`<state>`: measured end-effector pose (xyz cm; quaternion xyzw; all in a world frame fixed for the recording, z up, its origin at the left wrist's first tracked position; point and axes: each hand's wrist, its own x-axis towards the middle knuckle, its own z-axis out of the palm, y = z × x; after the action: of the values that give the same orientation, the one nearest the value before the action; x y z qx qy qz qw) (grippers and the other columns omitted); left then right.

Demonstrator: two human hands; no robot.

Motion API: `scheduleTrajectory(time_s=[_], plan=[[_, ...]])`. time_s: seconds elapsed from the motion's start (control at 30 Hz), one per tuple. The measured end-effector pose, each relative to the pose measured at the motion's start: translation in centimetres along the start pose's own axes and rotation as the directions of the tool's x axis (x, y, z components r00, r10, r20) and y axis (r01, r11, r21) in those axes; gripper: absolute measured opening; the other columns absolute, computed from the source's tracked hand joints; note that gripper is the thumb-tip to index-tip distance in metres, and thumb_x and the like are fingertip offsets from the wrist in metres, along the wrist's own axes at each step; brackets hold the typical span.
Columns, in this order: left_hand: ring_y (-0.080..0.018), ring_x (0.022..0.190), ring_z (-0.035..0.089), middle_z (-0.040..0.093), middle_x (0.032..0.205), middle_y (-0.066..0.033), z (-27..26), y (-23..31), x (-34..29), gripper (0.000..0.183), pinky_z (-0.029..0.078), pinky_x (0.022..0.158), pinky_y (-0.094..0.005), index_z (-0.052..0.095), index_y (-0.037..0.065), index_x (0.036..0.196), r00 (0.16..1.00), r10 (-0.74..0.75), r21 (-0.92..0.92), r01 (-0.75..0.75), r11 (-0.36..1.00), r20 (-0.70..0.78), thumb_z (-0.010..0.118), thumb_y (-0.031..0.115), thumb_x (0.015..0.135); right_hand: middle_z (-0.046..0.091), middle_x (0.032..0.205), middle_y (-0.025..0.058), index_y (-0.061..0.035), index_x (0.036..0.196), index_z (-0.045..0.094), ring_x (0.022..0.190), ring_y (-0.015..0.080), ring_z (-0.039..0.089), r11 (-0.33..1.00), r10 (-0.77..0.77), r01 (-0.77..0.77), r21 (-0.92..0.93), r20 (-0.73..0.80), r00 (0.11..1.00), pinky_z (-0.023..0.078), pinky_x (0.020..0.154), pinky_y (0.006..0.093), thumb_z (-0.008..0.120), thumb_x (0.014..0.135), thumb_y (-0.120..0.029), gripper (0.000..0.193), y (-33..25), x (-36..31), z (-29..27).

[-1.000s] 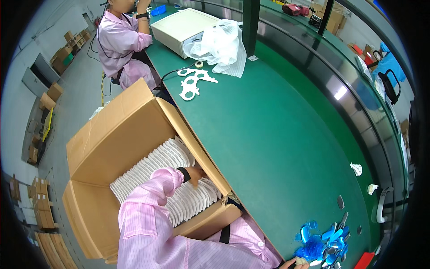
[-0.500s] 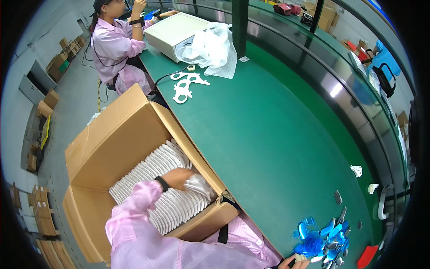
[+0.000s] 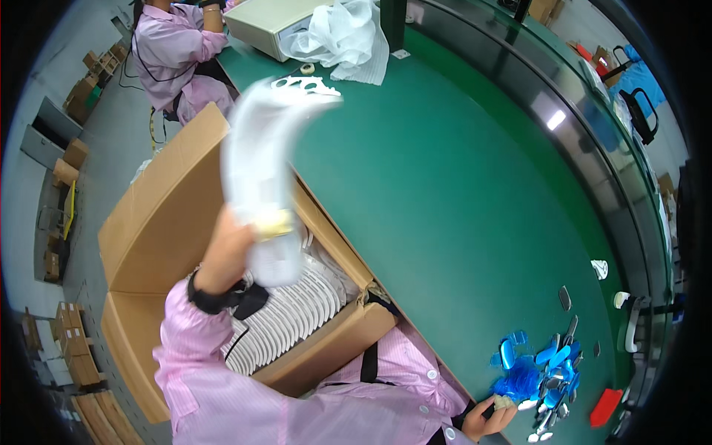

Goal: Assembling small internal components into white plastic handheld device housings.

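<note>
My left hand (image 3: 228, 248) is raised above the open carton, closed on the lower part of a white curved plastic part (image 3: 256, 167), which is blurred by motion and stands nearly upright. A pale yellow patch shows at its fingertips. Below, the cardboard carton (image 3: 167, 204) holds a tight row of similar white curved parts (image 3: 297, 322). At the table's near edge, my right hand (image 3: 486, 420) has its fingers curled, with something pale beige (image 3: 504, 402) at their tips. It lies beside a heap of blue film (image 3: 518, 380) and small blue and grey oval pieces; what it grips is unclear.
The green table (image 3: 445, 200) carries a beige boxy device (image 3: 274, 26), white plastic wrap (image 3: 337, 44), a tape roll (image 3: 307, 68) and white ring-shaped parts (image 3: 311, 85). A red piece (image 3: 607, 408) lies at right. A co-worker in pink (image 3: 174, 67) sits at far left.
My left hand has risen out of the carton, bringing up a white curved part. The right hand stays near the blue heap. The whole view has shifted slightly.
</note>
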<state>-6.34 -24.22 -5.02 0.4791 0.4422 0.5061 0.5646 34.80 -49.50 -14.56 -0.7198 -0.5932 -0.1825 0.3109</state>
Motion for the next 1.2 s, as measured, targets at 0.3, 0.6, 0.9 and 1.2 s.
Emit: scheduleTrajectory(time_s=[0.3,0.6,0.9,1.2], plan=[[-0.0176,0.069,0.059,0.06,0.07,-0.006,16.9,-2.2,10.4,0.036,0.045,0.06,-0.0285,0.063,0.003,0.085,0.806,-0.421,0.699,0.012,0.715,0.416,0.061,0.039,0.076,0.051,0.077,0.0181,0.0057,0.079,0.053,0.072,0.0348,0.05,1.0,-0.019,0.019,-0.019,0.001,1.0,0.04,0.065,0.0417,0.055,0.079,0.005,0.002,-0.9,1.3,0.3],[-0.0371,0.06,0.061,0.061,0.063,-0.0202,18.1,-0.5,11.8,0.072,0.048,0.057,-0.0418,0.064,-0.005,0.073,0.779,-0.433,0.892,-0.397,0.217,0.453,0.036,0.059,0.085,0.053,0.077,0.0166,0.0037,0.079,0.054,0.071,0.0341,0.05,1.0,-0.018,0.018,-0.014,0.002,1.0,0.039,0.063,0.041,0.056,0.077,0.002,0.003,-1.3,1.1,0.4],[-0.0221,0.068,0.058,0.06,0.074,-0.0101,7.4,0.1,5.7,0.019,0.046,0.063,-0.0327,0.059,-0.001,0.089,0.956,0.209,0.664,-0.294,0.687,0.207,0.055,0.017,0.082,0.053,0.066,0.0144,-0.001,0.072,0.061,0.059,0.0312,0.049,1.0,-0.012,0.01,-0.028,-0.066,0.998,0.04,0.054,0.0403,0.061,0.077,-0.005,0.006,-3.1,3.9,-0.5],[-0.0259,0.105,0.05,0.047,0.123,-0.0154,-7.0,-18.2,-6.8,0.071,0.041,0.084,-0.0367,0.045,0.01,0.127,0.928,-0.122,0.934,-0.342,0.105,0.353,0.072,0.012,0.062,0.052,0.064,0.0144,-0.0009,0.068,0.059,0.057,0.0308,0.048,1.0,-0.012,0.01,-0.021,-0.098,0.995,0.039,0.055,0.0401,0.059,0.077,-0.003,0.01,-3.4,4.2,0.3]])
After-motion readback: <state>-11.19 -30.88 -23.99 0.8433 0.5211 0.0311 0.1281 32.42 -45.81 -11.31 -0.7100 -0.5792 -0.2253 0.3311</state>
